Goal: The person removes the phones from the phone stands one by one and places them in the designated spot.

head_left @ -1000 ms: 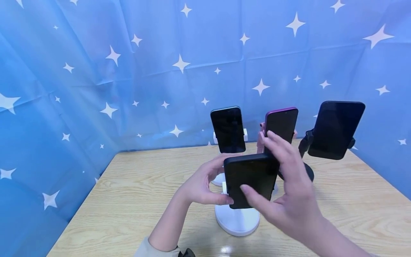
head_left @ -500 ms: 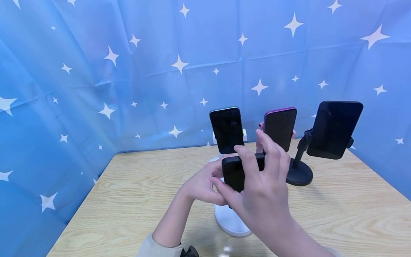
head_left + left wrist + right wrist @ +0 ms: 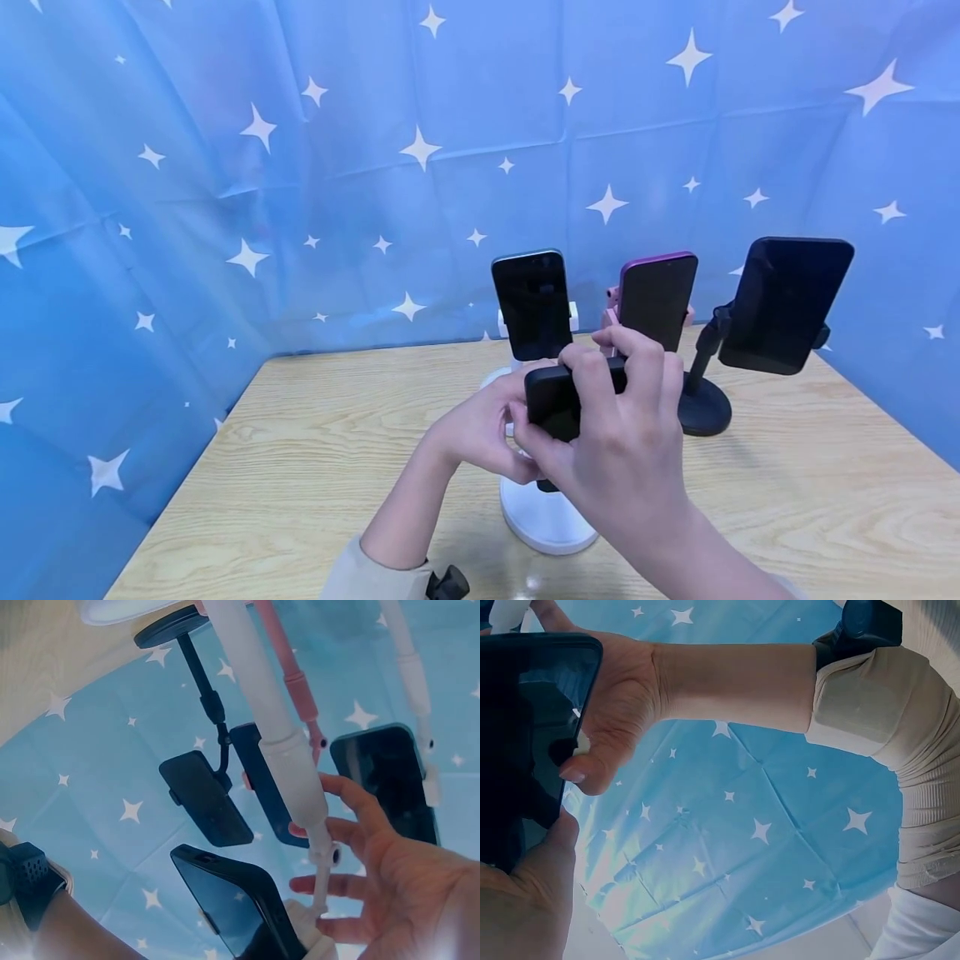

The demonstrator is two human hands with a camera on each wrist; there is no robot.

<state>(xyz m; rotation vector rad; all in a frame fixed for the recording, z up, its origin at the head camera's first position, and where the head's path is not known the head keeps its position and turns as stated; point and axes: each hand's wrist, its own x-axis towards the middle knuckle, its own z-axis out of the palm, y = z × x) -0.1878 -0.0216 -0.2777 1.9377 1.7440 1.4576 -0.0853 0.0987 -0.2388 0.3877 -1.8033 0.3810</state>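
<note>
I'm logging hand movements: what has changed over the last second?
The right hand moved left across the front of the black phone, covering more of it; its thumb went from the screen to the phone's left edge. The left hand stayed at the white stand, and the background phones stayed in their stands.

Looks like a small indoor booth, screened off by creased blue star-printed cloth [image 3: 337, 192] hanging behind and along both sides of a wood-grain table [image 3: 300, 467]. Resembles a display or filming corner, judging by the several phones [image 3: 532, 304] propped up on stands [image 3: 705, 410] there. Cannot be told whether in a home, office or shop.
</note>
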